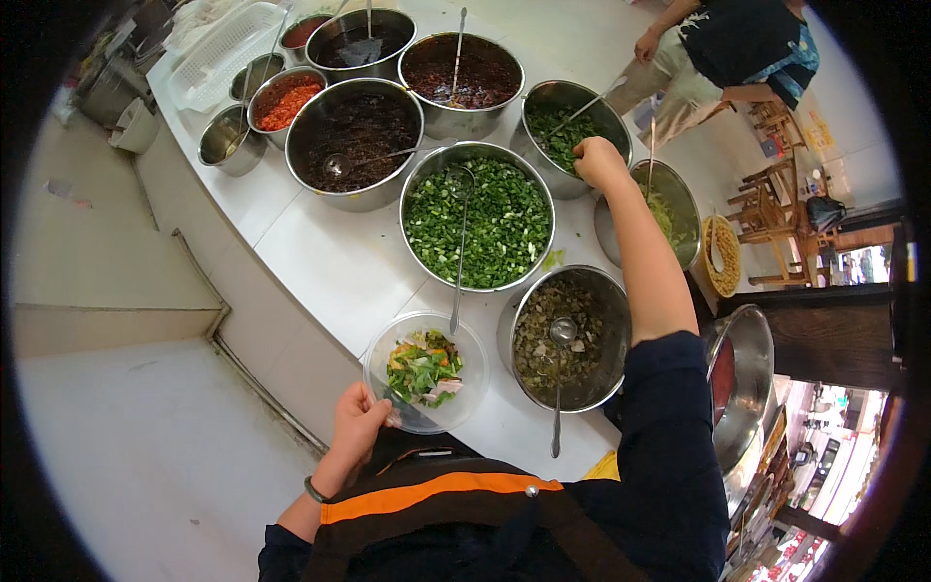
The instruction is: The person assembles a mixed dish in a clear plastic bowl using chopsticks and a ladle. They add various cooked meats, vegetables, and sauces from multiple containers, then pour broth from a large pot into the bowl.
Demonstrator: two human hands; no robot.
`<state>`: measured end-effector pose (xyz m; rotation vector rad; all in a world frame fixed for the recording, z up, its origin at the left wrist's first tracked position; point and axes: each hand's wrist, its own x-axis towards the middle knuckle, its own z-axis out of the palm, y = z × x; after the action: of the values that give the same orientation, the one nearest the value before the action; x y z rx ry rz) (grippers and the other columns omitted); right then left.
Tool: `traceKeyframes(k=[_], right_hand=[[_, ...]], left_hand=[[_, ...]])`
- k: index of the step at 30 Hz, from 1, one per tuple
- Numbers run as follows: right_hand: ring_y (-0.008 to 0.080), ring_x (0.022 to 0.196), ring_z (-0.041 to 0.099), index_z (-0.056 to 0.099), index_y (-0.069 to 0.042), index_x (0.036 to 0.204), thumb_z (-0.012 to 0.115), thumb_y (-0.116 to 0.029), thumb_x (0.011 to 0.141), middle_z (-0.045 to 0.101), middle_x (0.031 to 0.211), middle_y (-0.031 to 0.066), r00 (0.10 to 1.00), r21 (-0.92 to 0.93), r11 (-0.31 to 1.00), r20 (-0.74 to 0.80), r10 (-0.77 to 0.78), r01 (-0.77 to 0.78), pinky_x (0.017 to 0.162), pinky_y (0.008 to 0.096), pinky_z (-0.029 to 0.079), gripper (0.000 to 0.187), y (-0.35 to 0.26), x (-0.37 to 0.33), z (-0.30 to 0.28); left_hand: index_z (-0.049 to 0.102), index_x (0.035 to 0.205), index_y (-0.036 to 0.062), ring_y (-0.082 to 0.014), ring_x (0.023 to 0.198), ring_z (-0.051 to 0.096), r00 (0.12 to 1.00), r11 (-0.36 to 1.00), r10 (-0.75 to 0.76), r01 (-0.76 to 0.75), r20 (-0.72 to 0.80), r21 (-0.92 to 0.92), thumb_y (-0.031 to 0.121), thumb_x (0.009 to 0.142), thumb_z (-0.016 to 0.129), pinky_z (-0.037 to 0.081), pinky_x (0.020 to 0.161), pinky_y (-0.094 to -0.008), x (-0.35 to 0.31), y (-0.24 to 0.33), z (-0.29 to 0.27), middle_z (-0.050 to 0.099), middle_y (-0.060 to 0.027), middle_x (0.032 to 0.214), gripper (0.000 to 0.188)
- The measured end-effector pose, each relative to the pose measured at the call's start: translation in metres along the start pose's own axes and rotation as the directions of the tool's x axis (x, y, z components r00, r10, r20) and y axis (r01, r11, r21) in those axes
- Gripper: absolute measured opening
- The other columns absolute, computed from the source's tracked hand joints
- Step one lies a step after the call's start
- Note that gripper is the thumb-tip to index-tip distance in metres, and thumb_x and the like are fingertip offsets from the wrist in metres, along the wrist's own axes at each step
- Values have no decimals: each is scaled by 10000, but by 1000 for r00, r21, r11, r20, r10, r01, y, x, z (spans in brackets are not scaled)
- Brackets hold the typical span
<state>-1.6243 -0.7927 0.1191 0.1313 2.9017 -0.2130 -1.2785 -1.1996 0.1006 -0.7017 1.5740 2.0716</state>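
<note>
My left hand (361, 419) pinches the rim of a clear plastic bowl (472, 361) close to my body. Inside the bowl lie chopped green herbs (423, 372) with orange and pale pieces. My right arm stretches far forward. Its hand (601, 163) is over the near right rim of a steel pot of chopped leafy herbs (558, 136), fingers drawn together and pointing down; what they hold, if anything, is hidden. A spoon (582, 109) leans in that pot. Between my hands stand a large pot of chopped green onions (485, 228) with a ladle (463, 242) and a pot of chopped pickled vegetables (548, 339).
Pots of dark sauce (339, 141), chili oil (475, 78) and red chopped peppers (286, 100) crowd the white counter (315, 262). A white plastic basket (218, 58) sits at far left. At right are shredded greens (664, 209) and yellow beans (722, 257). Another person (722, 48) is beyond the counter.
</note>
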Motion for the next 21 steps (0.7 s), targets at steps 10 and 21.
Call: traceKeyframes(k=[10,21], right_hand=[[375,997,648,718,-27,975,635,-86,786,656,1102,217,975,-238,962,148,169,-131,817,449,527,215,8,50,26],[348,927,654,665,-119,1024,597,-103,818,619,1030,178,839,-142,829,30,-543,541,766,429,553,218,-74,-79,-8]], left_hand=[[457,763,55,-126,576,578,995,999,12,-8,-96,34,-27,852,583,513,569,-275,-11,-6,5,574,-52,663,175],[465,744,66,-130,572,590,995,998,54,-53,-80,15,-13,849,573,506,554,-260,-1,10,-12,583,-52,662,170]])
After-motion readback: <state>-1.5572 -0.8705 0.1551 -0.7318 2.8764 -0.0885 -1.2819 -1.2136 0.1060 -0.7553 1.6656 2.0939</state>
